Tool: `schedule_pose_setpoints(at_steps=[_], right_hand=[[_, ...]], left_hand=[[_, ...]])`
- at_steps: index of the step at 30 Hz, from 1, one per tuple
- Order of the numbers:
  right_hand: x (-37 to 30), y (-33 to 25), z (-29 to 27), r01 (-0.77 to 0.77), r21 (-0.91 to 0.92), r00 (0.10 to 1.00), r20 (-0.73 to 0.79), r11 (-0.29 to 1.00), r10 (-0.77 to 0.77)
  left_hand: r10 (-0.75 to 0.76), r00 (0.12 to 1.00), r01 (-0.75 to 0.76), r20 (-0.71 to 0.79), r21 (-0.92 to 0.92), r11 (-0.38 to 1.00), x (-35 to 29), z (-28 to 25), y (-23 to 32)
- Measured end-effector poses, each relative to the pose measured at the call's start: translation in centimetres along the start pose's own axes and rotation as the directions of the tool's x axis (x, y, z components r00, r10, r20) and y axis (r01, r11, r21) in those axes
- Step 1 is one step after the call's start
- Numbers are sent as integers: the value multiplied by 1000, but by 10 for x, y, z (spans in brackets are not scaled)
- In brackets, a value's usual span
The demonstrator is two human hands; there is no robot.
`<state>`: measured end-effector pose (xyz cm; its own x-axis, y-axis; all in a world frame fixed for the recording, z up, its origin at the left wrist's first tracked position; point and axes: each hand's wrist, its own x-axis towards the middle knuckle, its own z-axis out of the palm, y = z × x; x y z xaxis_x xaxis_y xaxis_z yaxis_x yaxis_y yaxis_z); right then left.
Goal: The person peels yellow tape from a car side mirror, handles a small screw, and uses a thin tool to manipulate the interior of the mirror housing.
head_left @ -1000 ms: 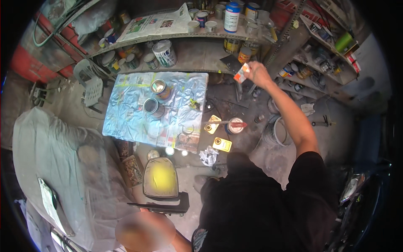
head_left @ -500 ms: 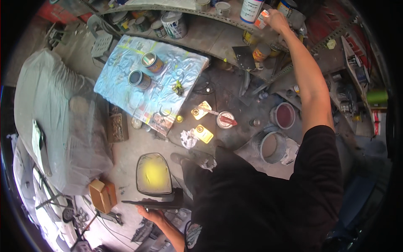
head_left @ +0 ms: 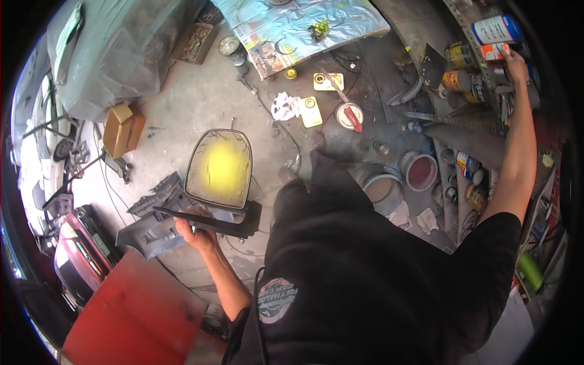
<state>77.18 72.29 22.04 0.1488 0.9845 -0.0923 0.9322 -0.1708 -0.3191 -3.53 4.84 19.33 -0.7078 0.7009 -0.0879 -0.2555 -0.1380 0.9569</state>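
My left hand (head_left: 198,234) is closed on the dark base of a car side mirror (head_left: 219,170), held out at the left in front of my body. The mirror's face points up, with a soft-edged yellow patch in its middle and a black rim. At far right, my right arm reaches out to a shelf. There my right hand (head_left: 517,64) has its fingers around a small orange and white container (head_left: 496,52). Right behind it lies a white and blue can (head_left: 497,29), seen side-on.
A plastic-covered table (head_left: 340,30) stands ahead. On the floor are yellow tins (head_left: 310,112), an open can with a stick (head_left: 349,115), buckets (head_left: 420,171) and a cardboard box (head_left: 123,131). A red panel (head_left: 134,310) lies at lower left, and a draped shape (head_left: 121,55) stands far left.
The whole view has turned, so the table and shelf sit farther up and right. The side mirror stays in my left hand; my right hand is still at the orange and white container.
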Motion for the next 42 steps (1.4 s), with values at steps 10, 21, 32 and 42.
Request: schedule_pose_setpoints(at_steps=[10,21,32,42], right_hand=[[-55,-53,-26,-160,-532,885,-450,831,-118],[-448,-294,328,74,741,659,466,668,-590],[-885,-574,281,-138,829,-356,469,542,-808],[-1048,-587,244,-227,688,-784,290,689,-548]], left_hand=[[9,977,-23,-214,-62,998,-73,-58,-6],[28,717,-118,-696,-82,990,-221,-136,-55],[106,280,-316,-954,13,949,-444,-193,-48],[100,-181,-500,-978,179,847,-569,-137,-86]])
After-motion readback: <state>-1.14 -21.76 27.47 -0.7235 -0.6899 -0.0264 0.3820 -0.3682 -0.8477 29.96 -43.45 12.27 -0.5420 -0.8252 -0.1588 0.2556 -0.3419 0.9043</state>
